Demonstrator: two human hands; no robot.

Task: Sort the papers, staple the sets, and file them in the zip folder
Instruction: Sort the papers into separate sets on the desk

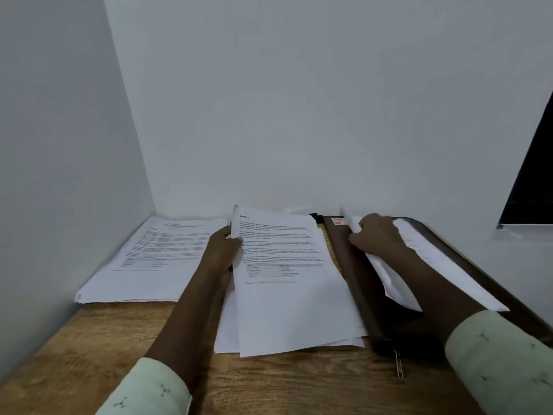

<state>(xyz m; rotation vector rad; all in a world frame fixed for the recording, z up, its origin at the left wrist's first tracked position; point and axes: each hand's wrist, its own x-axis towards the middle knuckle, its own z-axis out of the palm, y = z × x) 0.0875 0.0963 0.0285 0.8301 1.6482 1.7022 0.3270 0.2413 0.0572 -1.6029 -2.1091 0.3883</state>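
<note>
Lying at the right of the wooden desk (89, 354), one brown zip folder (347, 265) carries loose sheets (443, 265) that the right hand (377, 235) curls round, beside two paper stacks: the middle stack (293, 310), its left edge gripped by the left hand (223, 247), and the left stack (155, 259), untouched.

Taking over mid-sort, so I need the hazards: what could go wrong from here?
The middle stack, gripped at its left edge by the left hand, is fanned unevenly at its near end; a staple could miss sheets. The loose sheets held by the right hand lie skewed in the brown zip folder, one curling up; zipping now might crease them.
</note>
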